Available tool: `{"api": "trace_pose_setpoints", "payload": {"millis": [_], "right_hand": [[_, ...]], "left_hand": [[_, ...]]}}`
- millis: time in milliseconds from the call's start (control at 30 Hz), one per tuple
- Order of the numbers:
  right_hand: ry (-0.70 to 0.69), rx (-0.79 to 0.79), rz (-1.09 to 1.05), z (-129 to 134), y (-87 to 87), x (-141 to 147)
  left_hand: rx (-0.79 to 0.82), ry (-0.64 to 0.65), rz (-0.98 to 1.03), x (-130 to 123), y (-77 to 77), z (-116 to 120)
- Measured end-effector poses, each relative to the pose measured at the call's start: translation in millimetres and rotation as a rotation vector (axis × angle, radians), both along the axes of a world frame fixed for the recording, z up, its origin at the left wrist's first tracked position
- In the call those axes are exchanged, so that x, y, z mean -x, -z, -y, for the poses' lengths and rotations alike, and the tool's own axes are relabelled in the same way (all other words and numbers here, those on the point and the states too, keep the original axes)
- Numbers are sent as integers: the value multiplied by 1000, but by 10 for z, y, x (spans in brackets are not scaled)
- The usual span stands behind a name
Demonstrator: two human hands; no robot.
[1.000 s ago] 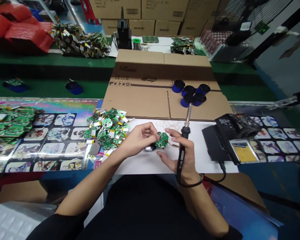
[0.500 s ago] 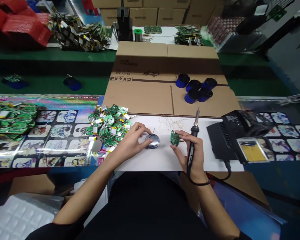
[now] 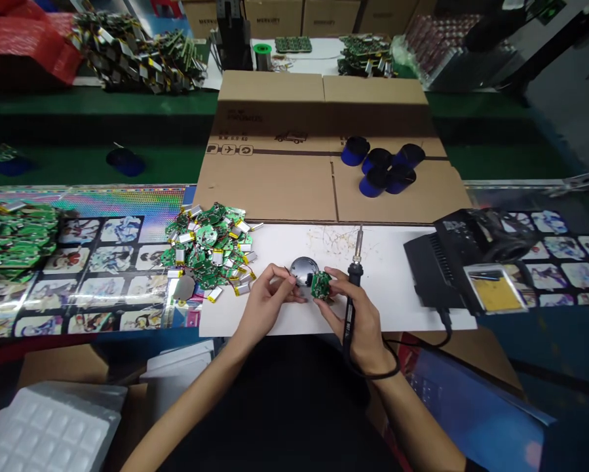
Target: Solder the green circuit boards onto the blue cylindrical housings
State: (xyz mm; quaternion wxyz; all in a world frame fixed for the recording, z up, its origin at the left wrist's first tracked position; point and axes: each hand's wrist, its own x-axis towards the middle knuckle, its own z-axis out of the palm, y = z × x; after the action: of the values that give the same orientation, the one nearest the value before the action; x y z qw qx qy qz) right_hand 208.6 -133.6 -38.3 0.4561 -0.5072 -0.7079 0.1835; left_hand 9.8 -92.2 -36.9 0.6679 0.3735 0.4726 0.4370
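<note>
My left hand (image 3: 270, 294) is closed, thumb and fingertips pinching a thin dark wire (image 3: 289, 270) beside a round silvery disc (image 3: 304, 265). The disc lies on the white work surface, its lower edge partly hidden by the board and fingers. Between the thumb and fingers of my right hand (image 3: 356, 314) is a small green circuit board (image 3: 320, 284), close to the disc. That same hand also carries a soldering iron (image 3: 352, 298), its tip pointing up and away from me. To the left lies a heap of circuit boards with silvery battery cells (image 3: 210, 242).
Flattened cardboard (image 3: 274, 190) lies ahead, with several blue-black cups (image 3: 374, 181) on it. A black soldering station (image 3: 429, 272) stands right, beside a yellow sponge tray (image 3: 494, 292). Wire clippings (image 3: 331, 241) are scattered beyond my hands. More boards (image 3: 16, 239) are piled far left.
My right hand has moved left with the circuit board and iron, up to the disc. My left hand has shifted from the disc's top to pinching the wire at its side.
</note>
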Motion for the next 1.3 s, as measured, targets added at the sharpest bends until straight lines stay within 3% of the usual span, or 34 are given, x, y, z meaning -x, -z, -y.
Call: {"api": "trace_pose_setpoints", "payload": {"millis": [133, 233, 400, 600, 867, 1300], "right_hand": [[-37, -22, 0, -141, 46, 13], [-113, -47, 54, -235, 43, 15], [-147, -90, 164, -313, 20, 31], [-123, -69, 207, -346, 5, 45], [-49, 49, -102, -360, -176, 132], [70, 88, -289, -389, -171, 326]], "left_hand": [[-245, -29, -248, 49, -10, -21], [-345, -22, -289, 120, -48, -88], [-254, 55, -186, 173, -77, -143], [-268, 69, -234, 139, -81, -168], [-387, 109, -355, 136, -132, -187], [-354, 141, -322, 124, -134, -158]]}}
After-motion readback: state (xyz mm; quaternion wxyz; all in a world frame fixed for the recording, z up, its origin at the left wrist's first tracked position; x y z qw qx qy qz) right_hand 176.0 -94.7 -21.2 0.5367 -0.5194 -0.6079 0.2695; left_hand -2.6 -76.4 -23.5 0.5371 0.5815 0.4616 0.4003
